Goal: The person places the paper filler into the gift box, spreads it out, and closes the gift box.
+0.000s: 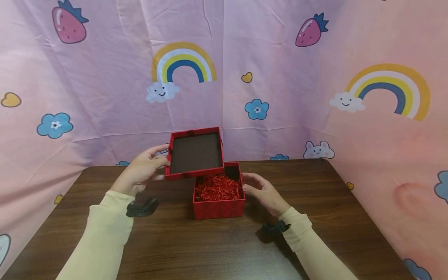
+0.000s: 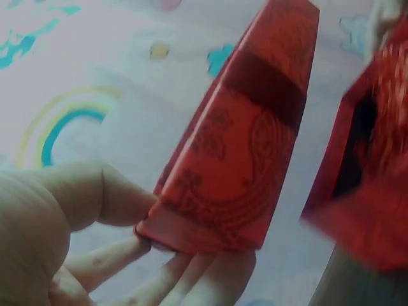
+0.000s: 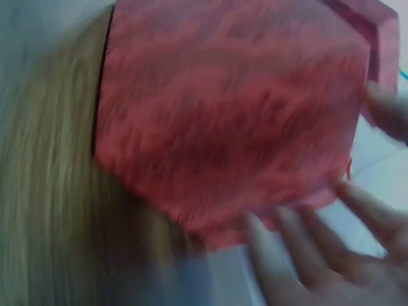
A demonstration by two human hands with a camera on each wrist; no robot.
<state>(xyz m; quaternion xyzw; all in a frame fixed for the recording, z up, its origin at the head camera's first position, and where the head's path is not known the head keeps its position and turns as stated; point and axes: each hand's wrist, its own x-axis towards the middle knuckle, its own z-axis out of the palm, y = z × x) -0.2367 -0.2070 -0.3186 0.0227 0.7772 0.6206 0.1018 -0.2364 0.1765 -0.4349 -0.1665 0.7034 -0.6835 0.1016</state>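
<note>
A red box [image 1: 218,210] stands on the table, its open top showing red shredded paper [image 1: 218,188]. My left hand [image 1: 145,171] pinches the left edge of the square red lid [image 1: 197,153], thumb on one side and fingers on the other. That lid is held up at a tilt, dark inside towards me, overlapping the box's back left part in the head view. The left wrist view shows the lid's patterned outer side [image 2: 229,146] with a dark ribbon band. Loosely spread fingers of my right hand [image 1: 264,194] are right at the box's right wall [image 3: 223,115].
The brown wooden table [image 1: 210,249] runs back to a printed cloth backdrop [image 1: 231,112]. More of this cloth hangs along both sides. A dark band [image 1: 141,208] is on the left wrist and another dark band [image 1: 275,228] on the right.
</note>
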